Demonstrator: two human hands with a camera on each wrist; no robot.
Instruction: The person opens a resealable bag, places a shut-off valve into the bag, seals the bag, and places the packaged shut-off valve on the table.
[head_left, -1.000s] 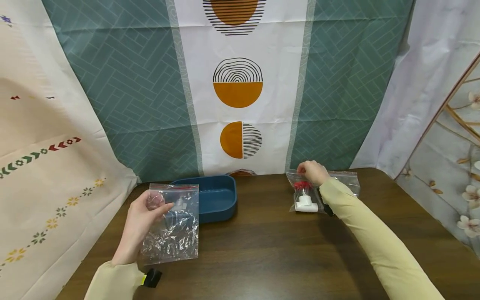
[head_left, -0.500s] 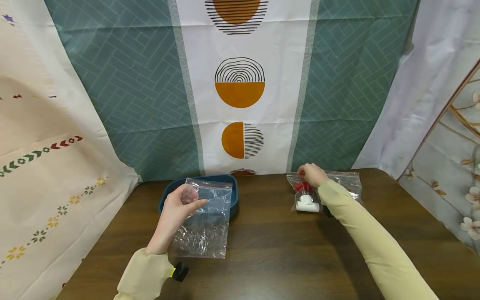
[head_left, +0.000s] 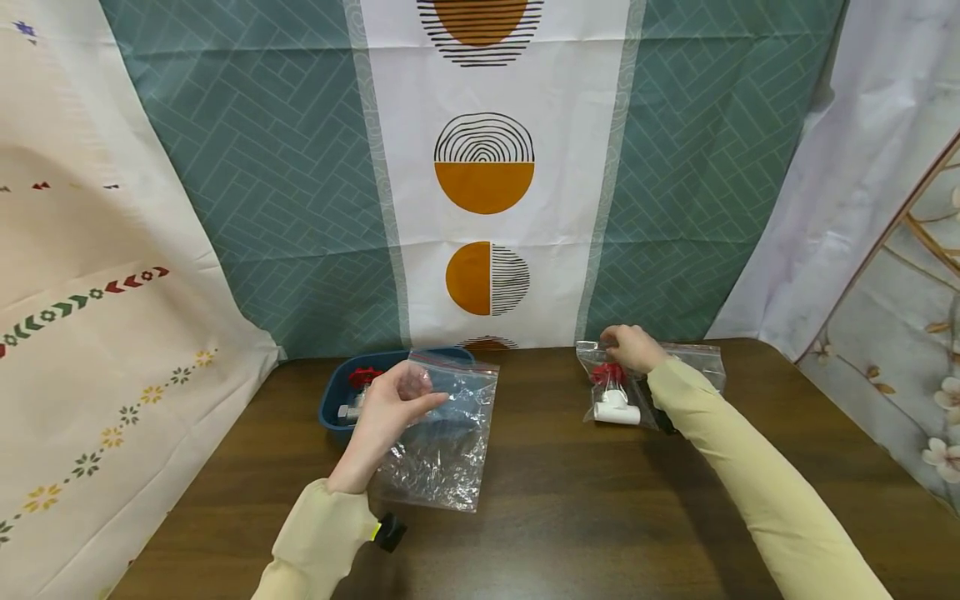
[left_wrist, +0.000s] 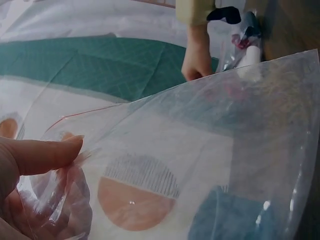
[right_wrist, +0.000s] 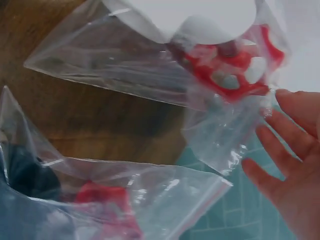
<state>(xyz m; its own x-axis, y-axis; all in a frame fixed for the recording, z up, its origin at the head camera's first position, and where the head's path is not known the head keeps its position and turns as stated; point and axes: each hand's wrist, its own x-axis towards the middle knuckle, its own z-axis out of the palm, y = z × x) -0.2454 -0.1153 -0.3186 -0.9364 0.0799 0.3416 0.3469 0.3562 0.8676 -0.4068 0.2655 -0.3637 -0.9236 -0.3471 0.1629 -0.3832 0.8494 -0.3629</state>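
Note:
My left hand (head_left: pixel 386 408) pinches a clear zip bag (head_left: pixel 450 450) near its top edge; the bag hangs flat with nothing visible inside. In the left wrist view the thumb (left_wrist: pixel 50 152) presses on the crumpled plastic. At the far right, my right hand (head_left: pixel 633 348) is at the top of another zip bag (head_left: pixel 589 392). That bag holds a white pipe valve (head_left: pixel 617 408) with a red handwheel (head_left: pixel 608 373). In the right wrist view, the right fingers (right_wrist: pixel 280 150) are spread, with fingertips by the plastic near the handwheel.
Behind the left hand stands a blue tray (head_left: pixel 330 400), holding a valve with a red handwheel (head_left: pixel 365 377) and pale fittings. Another zip bag (head_left: pixel 705 358) lies beyond the right wrist, with dark and red parts inside. A patterned cloth (head_left: pixel 300 208) hangs at the table's (head_left: pixel 525 533) back edge.
My left hand has moved right with the empty zip bag, uncovering the tray's left side and the red-wheeled valve in it. The right hand stays almost where it was.

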